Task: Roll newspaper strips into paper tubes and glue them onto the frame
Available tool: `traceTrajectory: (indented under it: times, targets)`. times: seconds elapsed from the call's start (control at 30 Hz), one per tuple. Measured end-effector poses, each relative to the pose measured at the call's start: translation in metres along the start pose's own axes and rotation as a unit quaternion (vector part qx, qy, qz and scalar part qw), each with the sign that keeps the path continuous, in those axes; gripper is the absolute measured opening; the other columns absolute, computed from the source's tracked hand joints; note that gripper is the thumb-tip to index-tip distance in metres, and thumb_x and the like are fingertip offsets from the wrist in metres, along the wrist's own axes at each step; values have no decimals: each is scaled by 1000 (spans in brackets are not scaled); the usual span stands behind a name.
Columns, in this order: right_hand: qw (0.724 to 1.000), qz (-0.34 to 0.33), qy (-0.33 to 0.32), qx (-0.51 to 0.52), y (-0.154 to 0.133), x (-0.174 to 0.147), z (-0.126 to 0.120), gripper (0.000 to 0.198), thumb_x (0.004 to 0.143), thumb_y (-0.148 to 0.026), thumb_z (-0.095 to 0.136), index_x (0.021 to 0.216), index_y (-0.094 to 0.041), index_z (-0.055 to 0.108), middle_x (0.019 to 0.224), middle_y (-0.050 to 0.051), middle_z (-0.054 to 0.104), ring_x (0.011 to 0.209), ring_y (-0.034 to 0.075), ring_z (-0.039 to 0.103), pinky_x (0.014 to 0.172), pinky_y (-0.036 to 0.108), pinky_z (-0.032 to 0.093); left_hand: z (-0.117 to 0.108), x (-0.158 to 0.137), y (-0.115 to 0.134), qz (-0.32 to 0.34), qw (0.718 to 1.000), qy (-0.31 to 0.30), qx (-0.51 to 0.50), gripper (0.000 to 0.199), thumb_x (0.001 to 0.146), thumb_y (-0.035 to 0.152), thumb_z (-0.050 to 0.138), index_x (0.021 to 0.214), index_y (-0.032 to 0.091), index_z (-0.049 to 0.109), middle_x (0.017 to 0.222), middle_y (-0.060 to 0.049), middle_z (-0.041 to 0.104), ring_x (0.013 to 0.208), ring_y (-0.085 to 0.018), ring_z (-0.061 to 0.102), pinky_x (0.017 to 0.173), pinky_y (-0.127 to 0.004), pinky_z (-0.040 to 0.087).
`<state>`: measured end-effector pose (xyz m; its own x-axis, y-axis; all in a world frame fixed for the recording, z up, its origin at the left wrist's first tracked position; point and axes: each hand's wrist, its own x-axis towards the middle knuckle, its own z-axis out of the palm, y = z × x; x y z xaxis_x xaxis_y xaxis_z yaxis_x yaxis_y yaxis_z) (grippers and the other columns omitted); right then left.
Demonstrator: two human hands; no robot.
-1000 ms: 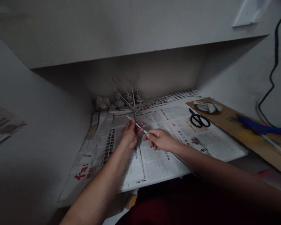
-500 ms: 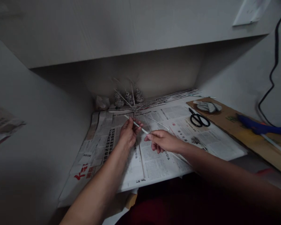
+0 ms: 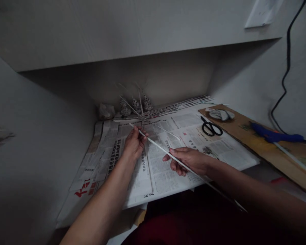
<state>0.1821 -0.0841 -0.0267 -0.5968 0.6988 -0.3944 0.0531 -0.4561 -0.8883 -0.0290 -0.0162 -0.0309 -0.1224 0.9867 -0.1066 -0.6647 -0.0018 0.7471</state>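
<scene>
A long, thin rolled-paper stick (image 3: pixel 156 145) slants from upper left to lower right above the newspaper. My left hand (image 3: pixel 135 143) pinches it close to its upper end. Farther down its length, my right hand (image 3: pixel 187 160) grips it between thumb and fingers, and the tail runs on under my right forearm past the table edge. Just beyond my left hand lies a star-like piece of crossed paper sticks (image 3: pixel 142 118), one arm of it reaching right across the newspaper (image 3: pixel 165 173).
Behind stand several small woven paper pieces (image 3: pixel 135 106) and a bundle of paper sticks (image 3: pixel 181 106). To the right are black scissors (image 3: pixel 211 128), then cardboard (image 3: pixel 238 131) bearing a crumpled cloth-like lump (image 3: pixel 220 114) and a blue glue gun (image 3: pixel 272 133). A cabinet panel (image 3: pixel 132 34) overhangs the table.
My right hand has slid down and right along the paper stick, so more of it shows between my hands. My left hand keeps its pinch near the top. The camera view has shifted slightly.
</scene>
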Motion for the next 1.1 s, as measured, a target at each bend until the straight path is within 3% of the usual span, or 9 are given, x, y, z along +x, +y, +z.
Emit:
traceTrajectory:
  times: [0.2,0.4,0.63,0.83,0.93,1.03,1.1]
  targets:
    - [1000,-9,14,-8,2,8,1,34,87,-47,52,82,-14,62,62,2,58,45,8,52,41,20,36,-2,1,0,-8,999,-32,8,20,84,34,57,80,15,58,62,-1,61,52,-10,62,42,-13,47]
    - [995,-23,61,-69,-1,5,7,37,87,-50,50,95,-16,60,66,3,61,46,9,55,40,20,41,-1,1,0,-7,999,-34,22,20,85,34,56,82,15,58,62,-1,62,52,-10,62,42,-13,48]
    - [987,-69,87,-112,-4,16,11,29,86,-43,55,83,-15,61,62,1,58,45,8,54,39,19,40,0,-2,-1,-17,997,-56,47,20,85,35,56,84,15,58,63,-1,63,52,-11,64,42,-14,49]
    - [980,-29,75,-180,1,-6,5,35,87,-48,49,100,-16,58,78,5,64,53,12,59,46,23,45,-3,3,3,3,1000,-10,23,20,89,31,49,81,14,57,60,0,62,51,-10,63,42,-14,49]
    - [933,-56,143,-327,8,-36,-4,39,82,-48,56,108,-19,56,83,5,65,60,14,61,53,26,46,-6,8,7,24,999,30,-1,21,90,31,48,80,15,57,58,1,60,49,-9,62,42,-13,48]
    - [825,-89,253,-498,17,-67,-19,36,80,-43,59,109,-22,59,81,5,66,71,19,61,64,30,44,-8,11,9,42,997,59,-15,22,89,32,48,79,15,58,58,1,59,48,-9,61,39,-13,45]
    - [779,-92,301,-542,23,-82,-27,28,83,-43,54,101,-22,62,81,6,66,75,21,61,68,32,43,-8,12,10,50,996,70,-22,23,90,32,47,79,15,58,58,1,59,48,-9,61,39,-13,45]
